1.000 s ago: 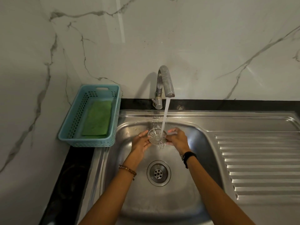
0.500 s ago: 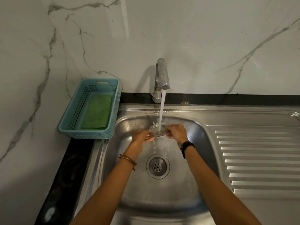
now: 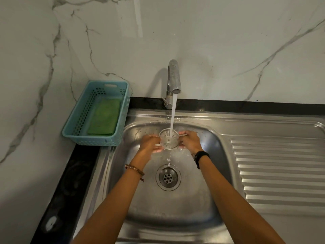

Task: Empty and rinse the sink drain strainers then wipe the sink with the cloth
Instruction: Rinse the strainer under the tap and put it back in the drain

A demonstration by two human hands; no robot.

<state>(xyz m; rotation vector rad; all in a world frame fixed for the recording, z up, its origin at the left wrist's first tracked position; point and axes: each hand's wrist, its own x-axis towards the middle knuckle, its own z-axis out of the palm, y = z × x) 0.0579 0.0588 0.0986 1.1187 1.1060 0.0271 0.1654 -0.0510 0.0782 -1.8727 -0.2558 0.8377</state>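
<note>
Both hands are in the sink [image 3: 207, 199] right now with the round metal strainer [image 3: 169, 139] held up between them, directly under the tap [image 3: 173, 80]. The water stream [image 3: 172, 115] lands pretty much dead centre on the strainer and drips through toward the drain [image 3: 168, 177], which sits in the basin floor just below the hands with its perforated insert in place. The left hand [image 3: 148, 145] has its grip pinched onto the strainer's left edge, fingertips curled against the rim, and the right hand [image 3: 190, 140] does the same on the right edge, thumb and fingers clamped on it, so both grips are closed on the strainer and neither hand is loose. The strainer is tilted so its open face points up toward the camera. There's a beaded bracelet [image 3: 134, 169] on the left wrist and a black band [image 3: 201, 154] on the right. Over on the counter [image 3: 70, 182] to the left of the sink sits a light blue plastic basket [image 3: 79, 120], tucked into the corner against the marble wall [image 3: 228, 50], with the green cloth [image 3: 105, 117] lying flat inside it, well apart from the hands. The ribbed draining board [image 3: 281, 173] runs off to the right of the basin.
</note>
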